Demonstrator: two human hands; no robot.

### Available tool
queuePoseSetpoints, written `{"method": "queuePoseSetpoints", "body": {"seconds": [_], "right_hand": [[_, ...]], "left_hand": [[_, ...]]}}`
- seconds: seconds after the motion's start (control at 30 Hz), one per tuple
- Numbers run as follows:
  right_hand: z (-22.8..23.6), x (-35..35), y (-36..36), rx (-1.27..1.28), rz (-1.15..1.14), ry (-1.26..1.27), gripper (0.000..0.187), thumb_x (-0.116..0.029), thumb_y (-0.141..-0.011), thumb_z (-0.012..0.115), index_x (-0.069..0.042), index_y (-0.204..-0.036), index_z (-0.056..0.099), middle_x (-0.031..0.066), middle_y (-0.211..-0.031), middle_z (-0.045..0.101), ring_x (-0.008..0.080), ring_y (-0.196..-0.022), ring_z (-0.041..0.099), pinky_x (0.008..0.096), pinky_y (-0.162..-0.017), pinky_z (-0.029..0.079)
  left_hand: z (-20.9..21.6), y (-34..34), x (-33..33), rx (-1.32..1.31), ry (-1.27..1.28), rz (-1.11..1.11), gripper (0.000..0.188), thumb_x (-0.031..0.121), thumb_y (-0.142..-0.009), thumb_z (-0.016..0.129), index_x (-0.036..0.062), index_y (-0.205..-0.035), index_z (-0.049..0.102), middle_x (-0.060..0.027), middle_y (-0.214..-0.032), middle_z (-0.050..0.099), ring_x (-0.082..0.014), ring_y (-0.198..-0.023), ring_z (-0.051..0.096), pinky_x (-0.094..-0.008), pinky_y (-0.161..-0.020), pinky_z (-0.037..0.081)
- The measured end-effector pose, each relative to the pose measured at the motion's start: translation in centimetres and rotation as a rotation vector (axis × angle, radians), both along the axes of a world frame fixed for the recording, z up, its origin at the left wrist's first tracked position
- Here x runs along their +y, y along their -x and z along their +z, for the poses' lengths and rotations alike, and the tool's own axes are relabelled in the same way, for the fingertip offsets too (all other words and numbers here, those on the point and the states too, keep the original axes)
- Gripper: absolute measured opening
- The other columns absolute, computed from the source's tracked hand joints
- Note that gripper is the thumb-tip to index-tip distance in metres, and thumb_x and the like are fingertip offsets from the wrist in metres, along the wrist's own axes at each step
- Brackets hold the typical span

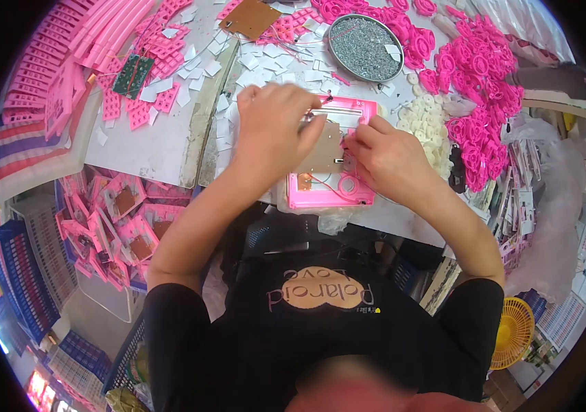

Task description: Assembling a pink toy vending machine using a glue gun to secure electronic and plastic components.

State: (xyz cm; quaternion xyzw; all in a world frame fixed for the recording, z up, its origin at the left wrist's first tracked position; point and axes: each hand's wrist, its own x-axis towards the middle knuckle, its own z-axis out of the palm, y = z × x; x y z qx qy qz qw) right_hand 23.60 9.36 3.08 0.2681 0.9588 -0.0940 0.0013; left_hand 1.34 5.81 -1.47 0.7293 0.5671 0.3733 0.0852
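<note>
A pink plastic housing (pixel 334 196) lies open on the white worktable (pixel 149 144) in front of me. A brown circuit board (pixel 322 154) with thin red wires rests inside it. My left hand (pixel 272 130) lies over the housing's left part, fingers pressing on the board. My right hand (pixel 382 154) pinches at the board's right edge, fingertips closed on a small part or wire that I cannot make out.
A round metal tray of small screws (pixel 364 47) stands behind the housing. Pink ring parts (pixel 478 82) and white discs (pixel 423 117) pile up at the right, white paper squares (pixel 197 69) and pink grids (pixel 53 62) at the left. A bin of assembled pink units (pixel 125 226) sits lower left.
</note>
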Motion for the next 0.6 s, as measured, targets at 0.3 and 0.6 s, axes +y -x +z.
{"method": "queuePoseSetpoints", "body": {"seconds": [0.3, 0.6], "right_hand": [[-1.2, 4.3, -1.9, 0.238, 0.156, 0.292, 0.021, -0.015, -0.078, 0.07, -0.009, -0.097, 0.078, 0.0053, -0.089, 0.069, 0.0277, -0.089, 0.065, 0.0412, -0.077, 0.055], [-0.2, 4.2, -1.3, 0.319, 0.029, 0.299, 0.018, -0.014, -0.081, 0.074, -0.004, -0.097, 0.075, 0.0056, -0.082, 0.068, 0.0208, -0.071, 0.063, 0.0327, -0.061, 0.051]], "left_hand": [[-1.0, -1.0, 4.1, 0.133, 0.083, -0.016, 0.013, 0.029, -0.084, 0.075, 0.0164, -0.084, 0.072, 0.0017, -0.092, 0.07, -0.0215, -0.097, 0.061, -0.0492, -0.096, 0.032], [-0.1, -0.7, 2.3, 0.118, -0.016, -0.215, 0.016, 0.022, -0.081, 0.078, 0.0127, -0.087, 0.066, 0.0009, -0.081, 0.066, -0.0208, -0.084, 0.062, -0.0452, -0.095, 0.037]]}}
